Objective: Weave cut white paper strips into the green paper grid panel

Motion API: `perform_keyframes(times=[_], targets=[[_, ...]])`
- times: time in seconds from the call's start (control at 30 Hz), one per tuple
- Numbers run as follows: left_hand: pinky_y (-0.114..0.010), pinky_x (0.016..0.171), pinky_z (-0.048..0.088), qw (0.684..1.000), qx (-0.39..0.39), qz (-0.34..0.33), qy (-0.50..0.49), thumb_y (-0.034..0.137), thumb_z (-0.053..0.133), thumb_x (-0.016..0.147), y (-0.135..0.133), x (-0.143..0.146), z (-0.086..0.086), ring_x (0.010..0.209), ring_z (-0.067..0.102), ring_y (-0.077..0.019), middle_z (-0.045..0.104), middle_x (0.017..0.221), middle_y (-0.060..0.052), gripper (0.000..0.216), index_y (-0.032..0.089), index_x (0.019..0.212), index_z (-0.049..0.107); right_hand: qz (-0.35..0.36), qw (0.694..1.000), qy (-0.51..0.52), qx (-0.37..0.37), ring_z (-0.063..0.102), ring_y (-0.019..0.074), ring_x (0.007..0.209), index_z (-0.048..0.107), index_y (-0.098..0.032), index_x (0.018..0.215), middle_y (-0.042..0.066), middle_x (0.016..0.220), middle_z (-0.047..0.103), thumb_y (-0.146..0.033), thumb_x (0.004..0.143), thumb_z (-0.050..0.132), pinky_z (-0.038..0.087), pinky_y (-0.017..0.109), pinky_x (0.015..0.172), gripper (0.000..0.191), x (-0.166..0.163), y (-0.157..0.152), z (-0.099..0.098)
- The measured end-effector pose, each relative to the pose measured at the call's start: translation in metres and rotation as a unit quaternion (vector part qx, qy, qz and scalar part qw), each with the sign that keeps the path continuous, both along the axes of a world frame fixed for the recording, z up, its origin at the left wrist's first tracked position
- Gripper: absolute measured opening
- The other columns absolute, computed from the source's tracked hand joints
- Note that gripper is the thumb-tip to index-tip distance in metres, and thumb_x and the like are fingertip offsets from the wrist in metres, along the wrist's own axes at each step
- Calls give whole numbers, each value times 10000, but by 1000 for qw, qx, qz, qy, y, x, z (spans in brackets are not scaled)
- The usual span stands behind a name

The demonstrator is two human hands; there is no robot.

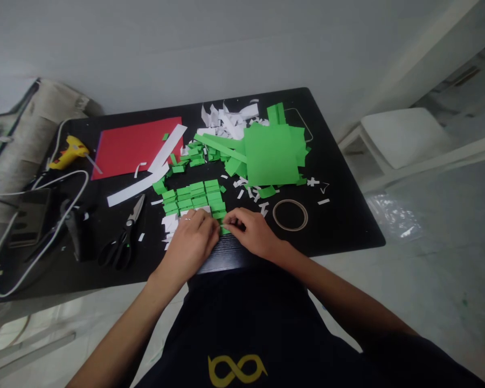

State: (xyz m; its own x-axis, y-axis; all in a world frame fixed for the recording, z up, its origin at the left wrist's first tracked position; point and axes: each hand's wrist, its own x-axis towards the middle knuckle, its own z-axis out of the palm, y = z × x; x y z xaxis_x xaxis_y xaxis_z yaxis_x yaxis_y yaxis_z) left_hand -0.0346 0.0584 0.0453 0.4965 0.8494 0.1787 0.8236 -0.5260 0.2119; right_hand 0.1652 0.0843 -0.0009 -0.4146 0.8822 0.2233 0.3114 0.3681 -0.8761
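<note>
My left hand (194,237) and my right hand (253,230) meet at the near edge of the black table (339,215). Both are closed, fingertips pinching a small green paper piece (225,229) between them. Just beyond the hands lies a block of several small folded green paper pieces (194,195) in rows. A few small white pieces (170,223) sit to the left of my left hand.
Green paper sheets (271,153) and white scraps (230,121) lie at the back. A red sheet (135,144), white strips (139,186), scissors (123,237), a tape roll (290,214), a yellow glue gun (69,152) and cables (32,242) are also on the table. A white chair (404,134) stands at right.
</note>
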Motion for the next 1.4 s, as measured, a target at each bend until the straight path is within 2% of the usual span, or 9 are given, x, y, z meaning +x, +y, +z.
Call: perform_keyframes(times=[0.23, 0.33, 0.6, 1.4], targets=[[-436, 877, 488, 995, -44, 25, -91, 196, 574, 1007, -3, -2, -5, 956, 566, -271, 622, 1002, -87, 64, 174, 1028, 631, -10, 1000, 6, -4, 656, 151, 804, 685, -210, 949, 6, 903, 721, -107, 933, 707, 523, 289, 757, 107, 0, -2, -1], [-423, 878, 486, 989, -56, 41, -130, 202, 597, 994, -4, -2, -5, 956, 575, -260, 625, 987, -67, 43, 191, 1002, 638, -16, 1000, 5, -9, 654, 154, 800, 683, -221, 945, 2, 898, 718, -122, 936, 705, 526, 293, 760, 102, -1, -3, -1], [-398, 858, 484, 984, -53, 44, -167, 206, 589, 1001, -5, -1, -10, 952, 590, -245, 638, 968, -54, 63, 206, 958, 636, -21, 1000, 7, -10, 653, 152, 793, 685, -214, 937, 2, 884, 704, -111, 928, 721, 520, 281, 751, 110, -1, -4, -2], [-435, 896, 493, 985, -71, 58, -145, 164, 616, 950, -2, 0, -16, 960, 583, -258, 642, 971, -60, 49, 207, 970, 624, -28, 999, -2, -20, 672, 158, 787, 691, -223, 948, 6, 900, 738, -144, 939, 704, 540, 294, 757, 80, -2, -5, -5]])
